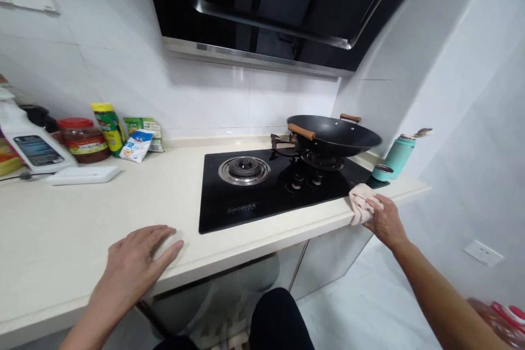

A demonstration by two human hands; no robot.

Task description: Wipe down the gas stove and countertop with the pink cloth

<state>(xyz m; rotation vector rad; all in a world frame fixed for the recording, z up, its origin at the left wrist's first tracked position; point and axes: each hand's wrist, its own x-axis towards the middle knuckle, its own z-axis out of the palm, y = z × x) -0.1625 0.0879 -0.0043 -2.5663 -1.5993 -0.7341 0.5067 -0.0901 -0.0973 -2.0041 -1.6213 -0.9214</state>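
My right hand [384, 223] is closed on a pale pink cloth [361, 203], which is pressed over the front edge of the counter, by the right front corner of the black gas stove [266, 197]. My left hand [137, 257] rests on the cream countertop [82, 229] near its front edge, left of the stove, with the thumb apart from the fingers and nothing held. On the right burner sits a black wok [336, 136] with wooden handles. The left burner [244, 169] is bare, its pot support [283, 145] lying behind near the wok.
A turquoise flask [401, 156] and its cup lid [382, 173] stand right of the wok. Along the left wall are a spray bottle [35, 136], a red-lidded jar [83, 141], a yellow-capped bottle [109, 128] and a white packet [137, 145]. A black range hood [262, 5] hangs above.
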